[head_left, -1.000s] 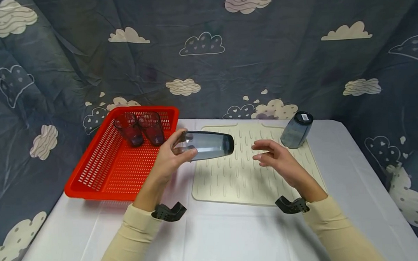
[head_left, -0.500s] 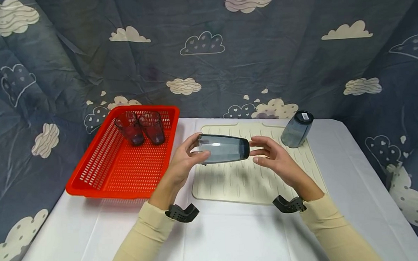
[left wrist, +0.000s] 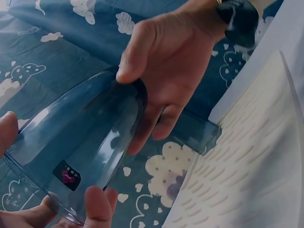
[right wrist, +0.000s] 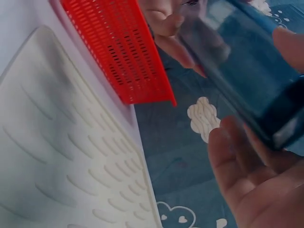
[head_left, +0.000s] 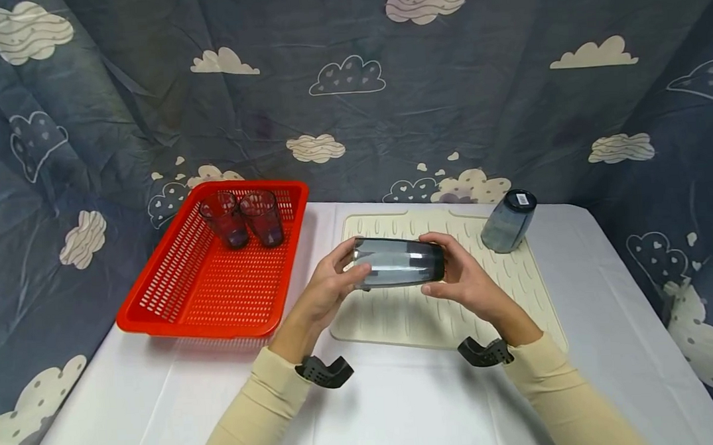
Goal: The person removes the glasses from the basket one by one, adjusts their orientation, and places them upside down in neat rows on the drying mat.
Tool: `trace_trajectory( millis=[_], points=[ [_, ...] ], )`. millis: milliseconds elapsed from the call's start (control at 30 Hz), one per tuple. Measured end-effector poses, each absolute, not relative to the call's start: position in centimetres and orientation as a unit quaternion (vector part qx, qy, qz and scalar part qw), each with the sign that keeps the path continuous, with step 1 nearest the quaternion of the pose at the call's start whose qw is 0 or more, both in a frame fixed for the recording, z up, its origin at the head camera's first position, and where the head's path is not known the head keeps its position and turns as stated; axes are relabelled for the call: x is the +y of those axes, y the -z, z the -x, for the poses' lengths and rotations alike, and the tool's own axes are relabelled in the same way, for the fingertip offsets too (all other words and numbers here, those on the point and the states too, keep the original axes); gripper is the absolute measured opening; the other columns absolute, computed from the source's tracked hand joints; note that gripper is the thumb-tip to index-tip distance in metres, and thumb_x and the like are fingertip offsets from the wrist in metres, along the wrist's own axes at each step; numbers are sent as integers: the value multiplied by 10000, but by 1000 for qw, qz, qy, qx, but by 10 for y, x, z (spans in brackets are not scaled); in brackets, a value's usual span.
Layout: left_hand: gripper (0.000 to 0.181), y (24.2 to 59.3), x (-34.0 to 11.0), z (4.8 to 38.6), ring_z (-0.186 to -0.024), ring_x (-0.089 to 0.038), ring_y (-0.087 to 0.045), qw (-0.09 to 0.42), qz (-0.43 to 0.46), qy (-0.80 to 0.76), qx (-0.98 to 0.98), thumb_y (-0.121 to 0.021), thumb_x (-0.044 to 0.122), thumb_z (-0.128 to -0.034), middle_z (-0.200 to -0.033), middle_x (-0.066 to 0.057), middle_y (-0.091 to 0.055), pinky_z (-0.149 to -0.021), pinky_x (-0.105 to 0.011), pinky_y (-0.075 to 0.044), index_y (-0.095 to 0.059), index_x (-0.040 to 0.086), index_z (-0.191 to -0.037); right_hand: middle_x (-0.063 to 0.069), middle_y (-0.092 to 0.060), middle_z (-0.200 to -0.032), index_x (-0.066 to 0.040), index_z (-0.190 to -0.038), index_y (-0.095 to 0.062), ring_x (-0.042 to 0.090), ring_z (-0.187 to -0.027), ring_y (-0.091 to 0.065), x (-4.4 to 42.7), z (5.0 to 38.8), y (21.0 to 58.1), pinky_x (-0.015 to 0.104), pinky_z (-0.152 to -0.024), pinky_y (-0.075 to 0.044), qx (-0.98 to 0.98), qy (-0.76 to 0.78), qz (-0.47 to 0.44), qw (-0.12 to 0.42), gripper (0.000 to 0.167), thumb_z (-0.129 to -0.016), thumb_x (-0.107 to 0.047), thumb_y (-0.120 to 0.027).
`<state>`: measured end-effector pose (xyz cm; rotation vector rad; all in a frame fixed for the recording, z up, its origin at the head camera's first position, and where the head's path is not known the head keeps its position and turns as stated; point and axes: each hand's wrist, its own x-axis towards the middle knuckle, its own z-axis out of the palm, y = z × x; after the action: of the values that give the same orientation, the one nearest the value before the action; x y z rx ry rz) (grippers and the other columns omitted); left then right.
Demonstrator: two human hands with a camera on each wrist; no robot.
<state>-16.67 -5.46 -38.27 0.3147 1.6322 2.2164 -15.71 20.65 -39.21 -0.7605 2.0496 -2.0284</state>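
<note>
A blue-grey drinking glass (head_left: 397, 262) lies sideways in the air above the cream ribbed drying mat (head_left: 391, 327), its dark base pointing right. My left hand (head_left: 323, 290) grips it by the rim end, thumb on the near side. Around the base end curl the thumb and fingers of my right hand (head_left: 472, 280). A small dark label with a pink mark shows on the glass (left wrist: 76, 147) in the left wrist view. In the right wrist view, the base of the glass (right wrist: 266, 95) sits between the thumb and fingers of the right hand (right wrist: 266, 190).
Another blue-grey glass (head_left: 506, 226) stands upside down at the mat's far right corner. To the left is a red perforated basket (head_left: 136, 318) with two purplish glasses (head_left: 224, 221) inside. White cloth (head_left: 401, 413) covers the table, and a cloud-patterned curtain (head_left: 354, 169) hangs behind.
My left hand has carried the glass rightward from beside the basket to over the mat. The right hand has moved slightly left and now holds the base end.
</note>
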Motion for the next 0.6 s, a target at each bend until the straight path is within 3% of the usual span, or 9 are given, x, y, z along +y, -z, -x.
trace_trajectory(
  millis=[133,300,600],
  points=[
    [662,384,-52,166,-1056,-93,-600,191,-115,-800,557,-551,75,-921,-1400,-157,-477,-878,-193,-529,-295,14,-1528,-22,-436,-1408,-95,-1417,-362,99,-1180,-558,203,156,391,209,-896,-545,673,691,258,64,754,-787,174,-678],
    [608,386,-52,166,-1005,-82,-636,201,-113,-802,551,-530,90,-934,-1237,-44,-574,-842,-208,-539,-332,21,-1505,-20,-454,-1395,-54,-1405,-391,77,-1164,-576,203,156,390,195,-899,-547,681,686,252,51,738,-774,185,-690],
    [616,387,-54,166,-1013,-89,-649,211,-112,-800,550,-547,99,-931,-1263,-62,-561,-832,-211,-545,-327,24,-1502,-33,-463,-1391,-89,-1440,-372,53,-1191,-572,203,155,391,185,-919,-541,695,680,228,54,793,-770,159,-718]
  ],
)
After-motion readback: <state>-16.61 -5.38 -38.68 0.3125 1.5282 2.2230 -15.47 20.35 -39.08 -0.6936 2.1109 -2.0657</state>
